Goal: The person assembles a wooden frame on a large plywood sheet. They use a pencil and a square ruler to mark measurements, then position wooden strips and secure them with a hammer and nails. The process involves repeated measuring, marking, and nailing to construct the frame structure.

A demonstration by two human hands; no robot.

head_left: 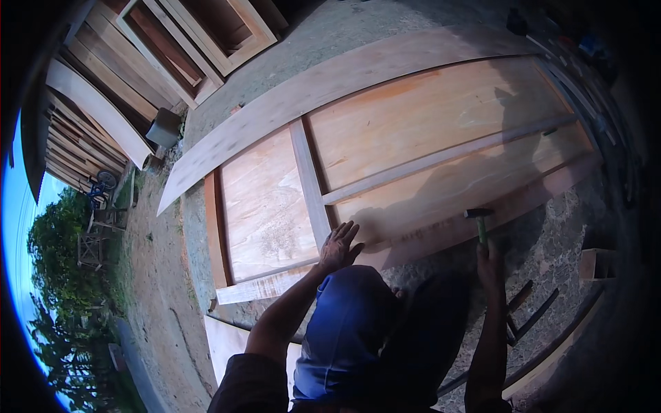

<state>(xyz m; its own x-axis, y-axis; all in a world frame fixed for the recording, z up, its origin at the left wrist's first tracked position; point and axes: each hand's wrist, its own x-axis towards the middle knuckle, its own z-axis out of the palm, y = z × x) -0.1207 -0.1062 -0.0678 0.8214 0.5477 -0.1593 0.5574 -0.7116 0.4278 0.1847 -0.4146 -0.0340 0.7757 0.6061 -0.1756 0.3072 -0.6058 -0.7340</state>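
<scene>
A wooden door panel (385, 144), framed with strips and faced with thin plywood, lies flat on the ground before me. My left hand (339, 246) rests with fingers spread near the foot of its middle crosspiece (310, 165), by the near edge. My right hand (490, 263) is closed round the green handle of a hammer (482, 221). The dark hammer head is close to the near edge of the panel, on the right; whether it touches the wood I cannot tell. My bent knee in blue trousers (344, 323) is between my arms.
A long plywood sheet (275, 103) extends along the panel's far side. Wooden frames (200, 41) and boards (103, 55) stand at the upper left, near a grey container (164, 127). Dark strips (533, 316) lie at the right beside a wooden block (597, 264).
</scene>
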